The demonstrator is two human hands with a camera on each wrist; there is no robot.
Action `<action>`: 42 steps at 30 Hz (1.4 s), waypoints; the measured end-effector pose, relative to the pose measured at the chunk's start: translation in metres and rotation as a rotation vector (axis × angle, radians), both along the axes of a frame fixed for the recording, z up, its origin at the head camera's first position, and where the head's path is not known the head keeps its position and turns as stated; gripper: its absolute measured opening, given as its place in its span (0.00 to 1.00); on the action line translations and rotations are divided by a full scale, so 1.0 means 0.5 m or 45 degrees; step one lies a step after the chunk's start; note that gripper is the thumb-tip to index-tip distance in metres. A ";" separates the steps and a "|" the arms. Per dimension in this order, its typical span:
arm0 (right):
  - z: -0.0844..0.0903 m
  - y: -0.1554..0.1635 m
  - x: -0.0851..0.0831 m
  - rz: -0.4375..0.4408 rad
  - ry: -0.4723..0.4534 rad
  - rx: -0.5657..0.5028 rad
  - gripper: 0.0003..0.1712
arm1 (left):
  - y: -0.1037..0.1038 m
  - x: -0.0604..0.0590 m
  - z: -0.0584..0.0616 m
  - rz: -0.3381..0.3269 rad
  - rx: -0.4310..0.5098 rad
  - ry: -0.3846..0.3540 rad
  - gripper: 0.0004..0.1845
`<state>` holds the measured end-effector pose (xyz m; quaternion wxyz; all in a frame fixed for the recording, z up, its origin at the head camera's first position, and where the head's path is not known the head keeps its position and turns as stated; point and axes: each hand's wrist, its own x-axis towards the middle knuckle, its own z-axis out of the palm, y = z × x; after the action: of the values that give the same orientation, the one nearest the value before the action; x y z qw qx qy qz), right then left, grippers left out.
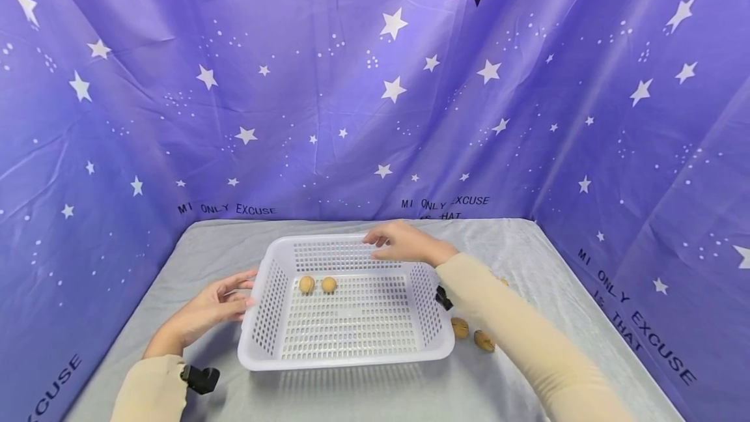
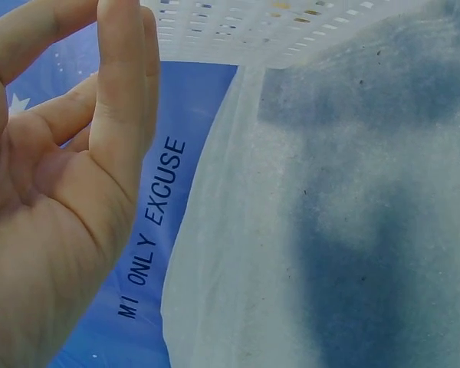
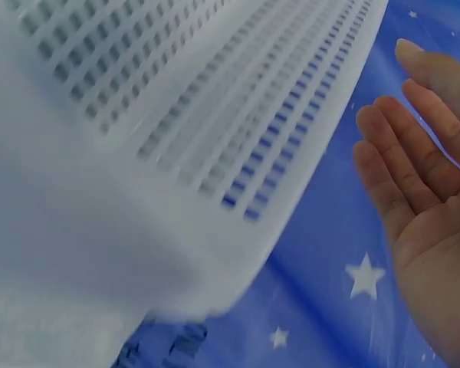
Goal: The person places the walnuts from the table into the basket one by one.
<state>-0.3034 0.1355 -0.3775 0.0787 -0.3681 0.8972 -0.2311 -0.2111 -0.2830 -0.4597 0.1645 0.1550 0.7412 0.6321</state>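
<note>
A white perforated basket [image 1: 346, 360] sits in the middle of the grey-covered table [image 1: 351, 396]. Two walnuts [image 1: 306, 284] [image 1: 329, 284] lie inside it near the far wall. My left hand [image 1: 225, 298] is at the basket's left rim, fingers straight, holding nothing; the left wrist view shows this hand [image 2: 77, 153] with its palm bare just below the basket [image 2: 291, 27]. My right hand [image 1: 398, 243] hovers at the far rim, fingers relaxed. In the right wrist view that hand [image 3: 422, 199] is flat, a little apart from the basket wall [image 3: 176, 115].
Two more walnuts [image 1: 459, 327] [image 1: 484, 340] lie on the cloth just right of the basket, beside my right sleeve. A purple star-printed backdrop [image 1: 375, 116] closes in the table at the back and on both sides.
</note>
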 end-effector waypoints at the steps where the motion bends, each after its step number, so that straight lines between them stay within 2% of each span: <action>1: 0.004 0.013 0.002 -0.004 0.010 -0.002 0.22 | 0.000 0.000 -0.001 0.001 0.001 -0.002 0.39; 6: 0.014 0.087 0.008 -0.030 0.089 -0.057 0.22 | -0.002 -0.004 -0.005 0.001 0.001 -0.005 0.39; 10: 0.018 0.150 0.012 -0.121 0.135 -0.102 0.21 | -0.005 -0.004 -0.005 -0.003 0.011 -0.005 0.38; 13: 0.008 0.198 0.012 -0.208 0.135 -0.119 0.19 | -0.005 -0.003 -0.003 -0.010 0.016 0.003 0.37; 18: -0.029 0.272 0.014 -0.291 0.098 -0.130 0.18 | -0.004 0.000 0.002 -0.044 0.034 0.020 0.36; 27: -0.118 0.379 0.020 -0.452 0.033 -0.093 0.16 | -0.004 0.002 -0.002 -0.049 0.052 0.030 0.36; 35: -0.172 0.422 0.030 -0.605 -0.088 -0.036 0.19 | -0.005 0.000 -0.006 -0.028 0.047 0.008 0.36; 42: -0.194 0.442 0.028 -0.648 -0.117 -0.034 0.22 | -0.007 0.000 -0.006 -0.039 0.054 0.032 0.35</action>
<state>-0.2895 0.3565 -0.4744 0.0538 -0.1205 0.9533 -0.2717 -0.2113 -0.2863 -0.4628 0.1616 0.1777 0.7271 0.6431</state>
